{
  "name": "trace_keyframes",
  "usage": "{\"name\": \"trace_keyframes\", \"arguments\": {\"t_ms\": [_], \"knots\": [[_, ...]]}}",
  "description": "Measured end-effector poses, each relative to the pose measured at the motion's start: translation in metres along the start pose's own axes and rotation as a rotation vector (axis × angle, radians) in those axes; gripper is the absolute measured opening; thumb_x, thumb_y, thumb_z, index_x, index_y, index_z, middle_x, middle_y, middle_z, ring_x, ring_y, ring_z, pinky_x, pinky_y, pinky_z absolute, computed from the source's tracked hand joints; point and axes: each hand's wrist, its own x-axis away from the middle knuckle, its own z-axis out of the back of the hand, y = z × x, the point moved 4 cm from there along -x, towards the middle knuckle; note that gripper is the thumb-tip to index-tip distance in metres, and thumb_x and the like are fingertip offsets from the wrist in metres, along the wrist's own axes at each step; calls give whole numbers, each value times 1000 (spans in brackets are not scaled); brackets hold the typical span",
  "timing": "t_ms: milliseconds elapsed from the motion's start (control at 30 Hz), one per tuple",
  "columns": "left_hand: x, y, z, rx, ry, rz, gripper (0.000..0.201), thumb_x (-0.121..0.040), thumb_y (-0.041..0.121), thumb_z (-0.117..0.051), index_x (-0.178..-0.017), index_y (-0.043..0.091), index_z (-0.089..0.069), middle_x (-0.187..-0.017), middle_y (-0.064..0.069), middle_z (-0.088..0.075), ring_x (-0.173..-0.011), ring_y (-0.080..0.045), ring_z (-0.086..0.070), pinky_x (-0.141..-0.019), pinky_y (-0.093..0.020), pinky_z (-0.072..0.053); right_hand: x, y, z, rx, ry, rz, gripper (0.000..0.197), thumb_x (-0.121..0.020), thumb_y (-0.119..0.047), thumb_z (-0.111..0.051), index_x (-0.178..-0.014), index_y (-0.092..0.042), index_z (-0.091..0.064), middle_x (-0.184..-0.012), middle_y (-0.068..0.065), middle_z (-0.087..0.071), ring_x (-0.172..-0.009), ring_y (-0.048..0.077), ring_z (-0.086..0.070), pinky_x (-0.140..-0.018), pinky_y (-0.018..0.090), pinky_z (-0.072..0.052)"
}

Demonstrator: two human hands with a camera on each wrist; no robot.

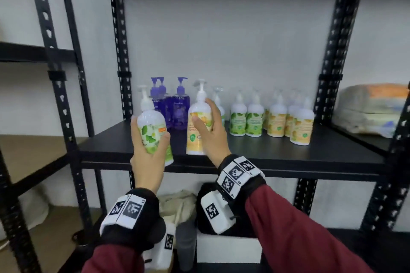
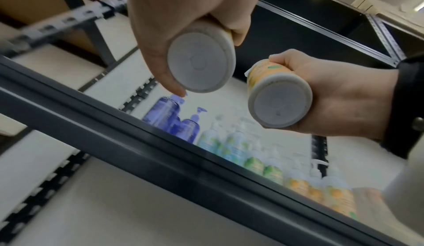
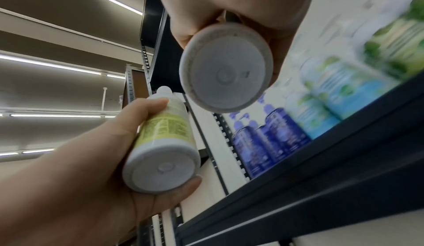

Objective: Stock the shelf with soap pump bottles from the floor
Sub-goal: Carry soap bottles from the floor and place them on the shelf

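My left hand (image 1: pixel 147 137) grips a white pump bottle with a green leaf label (image 1: pixel 153 122), tilted a little, in front of the left part of the black shelf (image 1: pixel 266 153). My right hand (image 1: pixel 205 115) grips a white pump bottle with a yellow-orange label (image 1: pixel 197 131), upright over the shelf's front edge. Both wrist views show the bottles' round bases from below, off the board: the green bottle (image 2: pixel 201 63) (image 3: pixel 160 161) and the orange bottle (image 2: pixel 280 101) (image 3: pixel 226 75). Purple bottles (image 1: pixel 177 106) stand behind them. Green-label bottles (image 1: pixel 246 119) and orange-label bottles (image 1: pixel 290 124) stand further right.
Black perforated uprights (image 1: pixel 121 55) (image 1: pixel 332 55) frame the bay, and a board closes it overhead. A wrapped bundle (image 1: pixel 368 108) lies on the neighbouring shelf at right. On the lower shelf sit a white box (image 1: pixel 228 248), a dark bag and cloth. Another rack (image 1: pixel 55 73) stands left.
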Motion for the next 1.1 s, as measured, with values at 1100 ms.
{"name": "trace_keyframes", "arguments": {"t_ms": [1100], "knots": [[2,-21,-265,181,-446,-3,79,-88,40,-61,-144,51,-7,-139,10,-48,-115,-12,-53,-92,-27,-42,-87,81,239,662,267,-83,52,-85,-29,-63,-118,-33,-23,-112,16,-55,-87,28,-62,-80,43,-54]]}}
